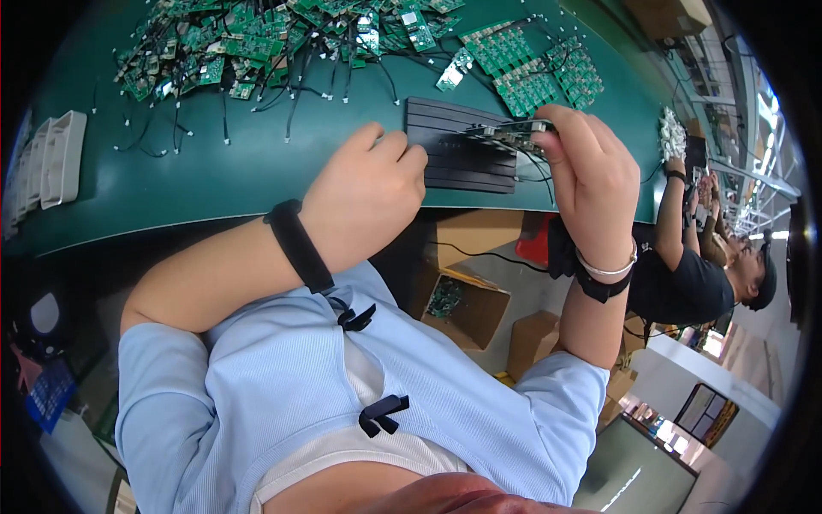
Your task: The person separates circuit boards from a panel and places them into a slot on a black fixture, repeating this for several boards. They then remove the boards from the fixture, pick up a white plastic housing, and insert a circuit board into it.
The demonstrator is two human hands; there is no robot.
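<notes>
Near the table's front edge lies a black grooved block (458, 163). Over its right part, my right hand (595, 176) pinches the end of a small circuit board (511, 130) between thumb and fingertips. Thin dark wires hang from that board. At the block's left edge is my left hand (368, 180), its fingers curled in; whatever they may hold is hidden behind the knuckles.
A heap of green circuit boards (248, 43) with black wires covers the table's back. Panels of joined boards (505, 64) lie right of it. A white slotted rack (62, 158) stands far left. Below is an open cardboard box (467, 308). Another person (689, 265) works at right.
</notes>
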